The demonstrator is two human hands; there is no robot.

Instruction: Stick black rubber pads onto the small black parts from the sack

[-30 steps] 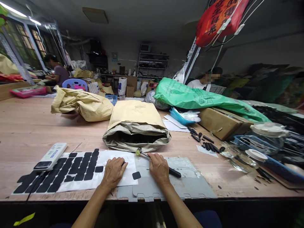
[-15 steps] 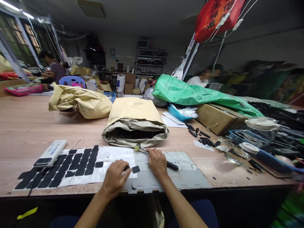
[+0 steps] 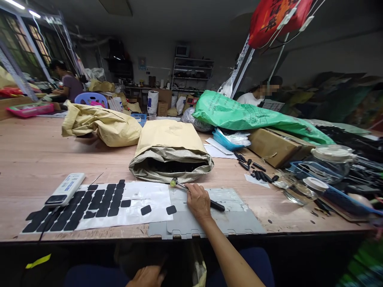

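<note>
My right hand (image 3: 199, 201) rests on the grey plastic sheet at the table's front, fingers curled over the middle of a slim tool (image 3: 217, 205). The tool has a metal shaft, a black handle and a yellow-green end; my hand hides its middle. My left hand (image 3: 147, 276) is low, below the table edge in shadow, its fingers too dark and blurred to make out. Black rounded stickers (image 3: 104, 201) sit in rows on a white backing sheet (image 3: 134, 217). One loose sticker (image 3: 146, 210) lies apart on it, and another sticker (image 3: 171, 209) straddles its right edge.
An open paper sack (image 3: 170, 135) with dark contents faces me. A folded sack (image 3: 104, 125) and a white device (image 3: 66, 189) are at left. Black pieces (image 3: 260, 175), clear jars (image 3: 303, 190), a cardboard box (image 3: 277, 147) and a green bag (image 3: 239, 113) crowd the right.
My left hand has dropped from the white sheet to below the table edge, uncovering a loose black sticker. My right hand stays in place over the tool.
</note>
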